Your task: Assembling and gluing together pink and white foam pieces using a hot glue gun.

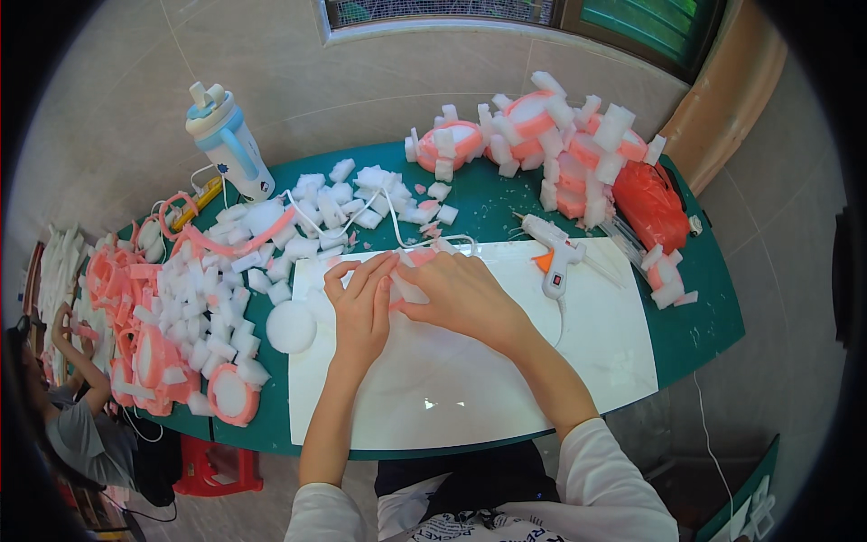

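Green shows around the edges of the bench, with a glossy white board laid before me and foam crowding in. White foam blocks heap up on my left beside pink foam rings, and a white cord loops over the blocks to just beyond my fingers. Past the heap stands a white and blue bottle; at the far right, pink-and-white foam assemblies cluster next to a red bag. The glue gun lies on the board to the right, nozzle pointing away and leftward. Both my forearms reach up from the lower edge and converge near the board's far edge, where the pink-and-white foam piece sits between my hands, partly covered. My right hand grips it, thumb underneath and fingers curled over; my left hand has its fingers slanted against the other side, though I cannot tell whether they pinch. I count one glue gun, one bottle, one red bag and one loose white disc; the blocks are too jumbled to count.
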A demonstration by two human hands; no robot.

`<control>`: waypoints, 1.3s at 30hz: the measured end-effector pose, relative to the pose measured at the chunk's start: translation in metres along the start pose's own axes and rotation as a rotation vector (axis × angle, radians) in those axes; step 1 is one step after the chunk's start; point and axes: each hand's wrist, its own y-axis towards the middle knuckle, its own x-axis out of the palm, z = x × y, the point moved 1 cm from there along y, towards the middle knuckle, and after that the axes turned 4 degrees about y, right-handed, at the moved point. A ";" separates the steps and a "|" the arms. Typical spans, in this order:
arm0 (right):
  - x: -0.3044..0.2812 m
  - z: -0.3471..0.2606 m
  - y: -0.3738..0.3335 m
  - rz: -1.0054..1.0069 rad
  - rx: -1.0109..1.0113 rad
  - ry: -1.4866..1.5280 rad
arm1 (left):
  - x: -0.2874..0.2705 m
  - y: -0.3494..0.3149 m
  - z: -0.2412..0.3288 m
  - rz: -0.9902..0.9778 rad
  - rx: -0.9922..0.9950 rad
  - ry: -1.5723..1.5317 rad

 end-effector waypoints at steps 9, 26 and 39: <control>0.000 -0.002 0.001 -0.006 0.012 -0.002 | -0.001 0.001 -0.001 0.007 -0.017 -0.027; -0.001 -0.003 -0.001 -0.004 0.016 0.006 | -0.002 -0.001 0.000 0.016 0.000 0.017; 0.001 -0.002 0.000 -0.007 0.000 -0.020 | -0.002 -0.001 0.000 0.007 -0.012 0.009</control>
